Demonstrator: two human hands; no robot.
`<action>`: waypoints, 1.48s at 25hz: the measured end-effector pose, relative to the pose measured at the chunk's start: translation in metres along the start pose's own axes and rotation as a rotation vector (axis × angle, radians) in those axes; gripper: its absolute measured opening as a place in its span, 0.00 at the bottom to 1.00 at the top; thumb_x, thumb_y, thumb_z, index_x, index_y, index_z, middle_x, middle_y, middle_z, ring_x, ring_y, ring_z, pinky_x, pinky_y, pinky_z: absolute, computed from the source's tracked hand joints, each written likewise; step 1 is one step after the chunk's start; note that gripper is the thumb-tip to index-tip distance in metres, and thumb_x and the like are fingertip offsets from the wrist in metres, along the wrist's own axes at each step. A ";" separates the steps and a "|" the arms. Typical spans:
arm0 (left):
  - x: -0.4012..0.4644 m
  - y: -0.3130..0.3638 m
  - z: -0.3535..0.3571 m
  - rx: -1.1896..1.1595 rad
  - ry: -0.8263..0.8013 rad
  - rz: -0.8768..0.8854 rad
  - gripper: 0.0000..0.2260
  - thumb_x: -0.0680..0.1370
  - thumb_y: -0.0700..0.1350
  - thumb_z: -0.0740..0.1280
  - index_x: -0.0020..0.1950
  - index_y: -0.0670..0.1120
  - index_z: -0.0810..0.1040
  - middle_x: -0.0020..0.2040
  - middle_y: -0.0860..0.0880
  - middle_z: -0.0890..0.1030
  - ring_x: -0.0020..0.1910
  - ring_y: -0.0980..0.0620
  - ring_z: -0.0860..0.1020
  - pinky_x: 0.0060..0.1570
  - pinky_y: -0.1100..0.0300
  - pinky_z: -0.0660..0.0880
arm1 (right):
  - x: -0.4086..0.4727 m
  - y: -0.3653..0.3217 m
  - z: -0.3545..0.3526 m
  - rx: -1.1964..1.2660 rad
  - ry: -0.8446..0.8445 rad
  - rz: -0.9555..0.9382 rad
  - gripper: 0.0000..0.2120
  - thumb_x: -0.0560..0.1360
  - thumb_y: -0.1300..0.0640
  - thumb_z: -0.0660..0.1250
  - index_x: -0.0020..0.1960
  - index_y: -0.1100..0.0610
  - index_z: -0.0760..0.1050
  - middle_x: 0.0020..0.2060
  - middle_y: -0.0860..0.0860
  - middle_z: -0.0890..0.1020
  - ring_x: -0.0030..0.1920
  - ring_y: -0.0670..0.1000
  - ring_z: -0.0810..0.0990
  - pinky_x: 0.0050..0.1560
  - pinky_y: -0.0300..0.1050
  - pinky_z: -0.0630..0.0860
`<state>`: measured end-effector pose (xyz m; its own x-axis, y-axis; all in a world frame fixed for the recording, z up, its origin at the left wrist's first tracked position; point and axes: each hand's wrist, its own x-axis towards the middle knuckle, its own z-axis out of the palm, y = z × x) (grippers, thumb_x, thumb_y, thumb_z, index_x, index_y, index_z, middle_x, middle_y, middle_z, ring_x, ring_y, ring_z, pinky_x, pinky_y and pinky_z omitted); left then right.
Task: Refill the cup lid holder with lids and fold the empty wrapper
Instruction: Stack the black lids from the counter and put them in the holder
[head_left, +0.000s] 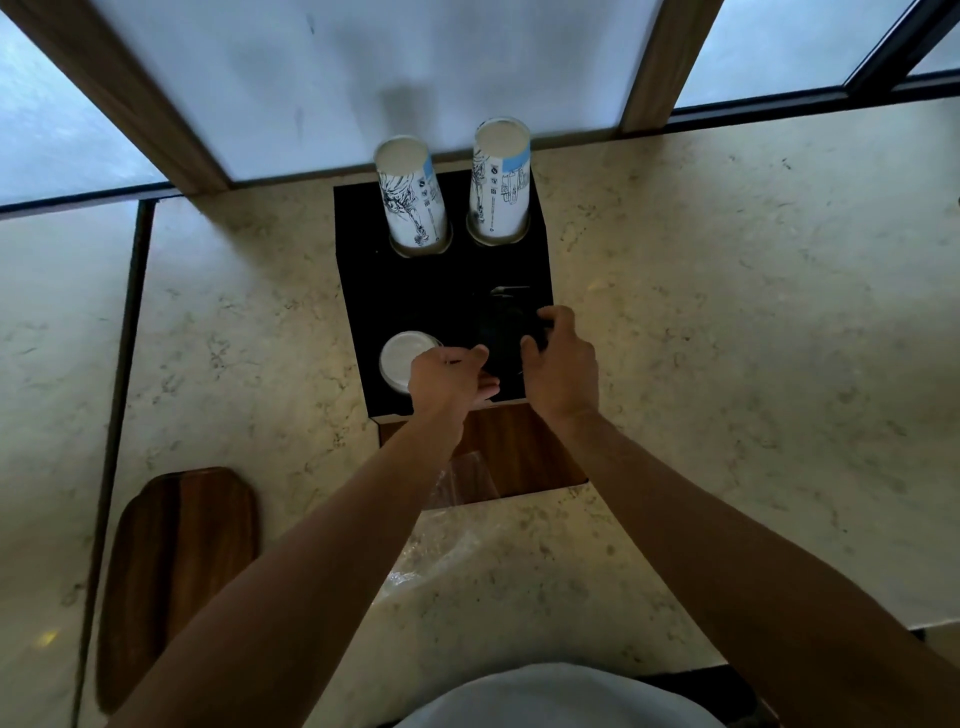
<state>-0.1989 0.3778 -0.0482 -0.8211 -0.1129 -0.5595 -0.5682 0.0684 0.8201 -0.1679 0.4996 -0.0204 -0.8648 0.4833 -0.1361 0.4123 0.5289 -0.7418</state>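
Observation:
A black cup and lid holder (395, 291) stands on the marble counter against the wall. Its front right well holds a stack of black lids (504, 338). My right hand (561, 364) curls over the right side of that stack, and my left hand (449, 379) grips its left front edge. White lids (400, 358) fill the front left well, partly hidden by my left hand. The clear plastic wrapper (457, 519) lies crumpled on the counter under my left forearm.
Two stacks of upside-down printed paper cups (410, 197) (500, 176) stand in the holder's back wells. A dark wooden board (176, 566) lies at the front left. The holder's wooden front (519, 441) faces me. A frosted window runs behind.

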 end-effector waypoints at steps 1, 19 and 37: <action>0.003 -0.002 0.003 0.016 0.018 0.007 0.07 0.79 0.43 0.72 0.52 0.39 0.82 0.40 0.40 0.86 0.37 0.49 0.87 0.40 0.52 0.86 | 0.002 0.000 0.002 -0.042 0.004 -0.012 0.16 0.82 0.55 0.63 0.69 0.56 0.69 0.54 0.57 0.85 0.52 0.58 0.85 0.51 0.57 0.82; 0.008 -0.016 0.008 0.077 0.021 0.065 0.09 0.79 0.43 0.73 0.39 0.47 0.80 0.34 0.46 0.84 0.31 0.48 0.86 0.31 0.56 0.83 | 0.012 0.006 0.021 -0.193 -0.045 0.018 0.17 0.81 0.63 0.62 0.69 0.61 0.69 0.53 0.60 0.83 0.50 0.59 0.84 0.41 0.45 0.73; -0.011 -0.002 -0.024 0.111 -0.008 0.086 0.11 0.81 0.50 0.70 0.42 0.46 0.81 0.39 0.43 0.85 0.33 0.48 0.86 0.35 0.53 0.85 | -0.013 0.014 0.002 -0.027 0.002 0.001 0.20 0.83 0.54 0.58 0.73 0.60 0.68 0.56 0.57 0.84 0.53 0.56 0.84 0.47 0.43 0.76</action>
<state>-0.1878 0.3552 -0.0409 -0.8670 -0.0945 -0.4892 -0.4982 0.1869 0.8467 -0.1516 0.4991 -0.0303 -0.8638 0.4851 -0.1360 0.4211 0.5470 -0.7235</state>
